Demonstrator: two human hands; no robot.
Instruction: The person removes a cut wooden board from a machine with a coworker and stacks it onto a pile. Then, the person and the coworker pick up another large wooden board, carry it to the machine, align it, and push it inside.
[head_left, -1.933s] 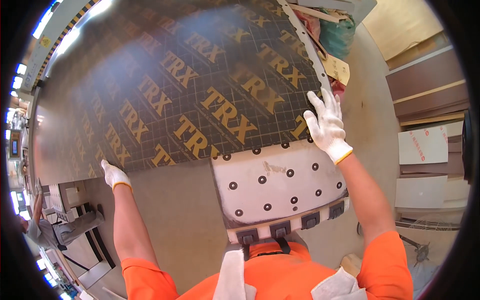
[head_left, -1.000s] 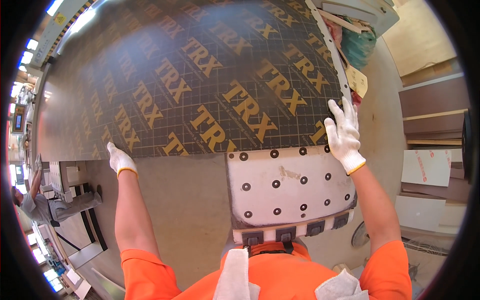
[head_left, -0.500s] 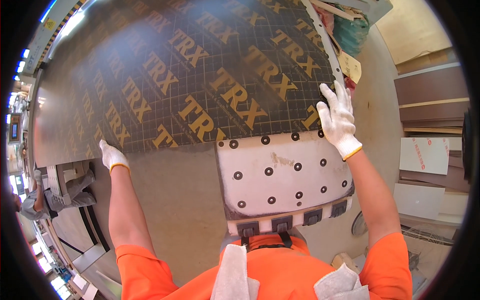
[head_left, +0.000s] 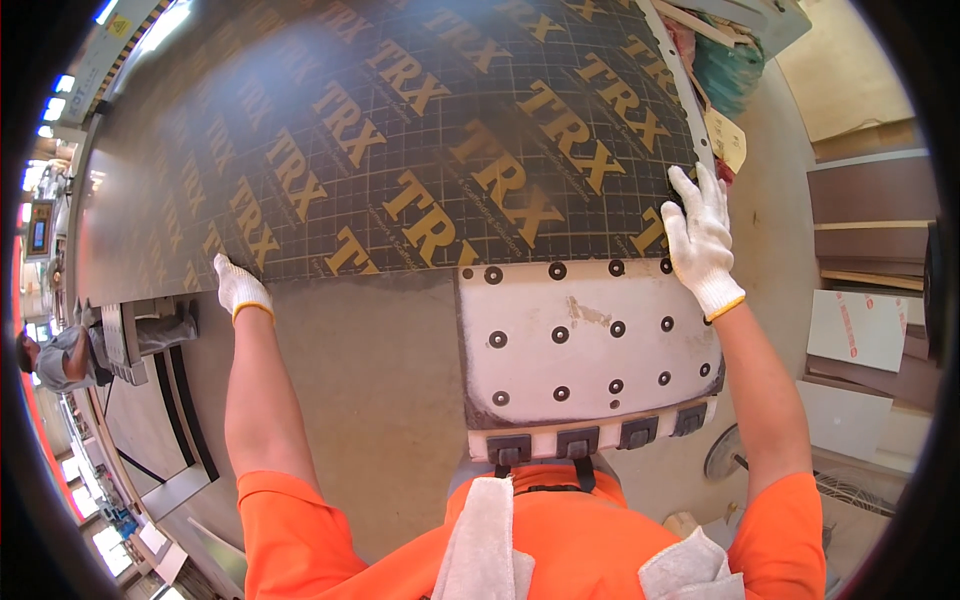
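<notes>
A large dark panel (head_left: 350, 190) printed with gold lettering and grid lines covers the upper part of the head view. At its near edge, left of the middle, my left hand (head_left: 242, 290) in a white knit glove has hold of the board; part of the fingers is hidden. My right hand (head_left: 702, 245), gloved alike, lies against the panel's near right corner, fingers stretched out and thumb apart. Below that corner a white table section (head_left: 590, 345) with black round ball rollers supports the board's near right end.
Edge rollers (head_left: 577, 443) on the table's near side face my waist. To the right lean stacked sheets and offcuts (head_left: 860, 330). A green bundle (head_left: 725, 75) sits beyond the right edge. At far left another person (head_left: 65, 355) stands by a machine; a small display (head_left: 40, 228) is above.
The whole scene has shifted slightly rightward in my view. Both hands keep their places on the panel, which stays about the same against the white table. The other person's posture has changed.
</notes>
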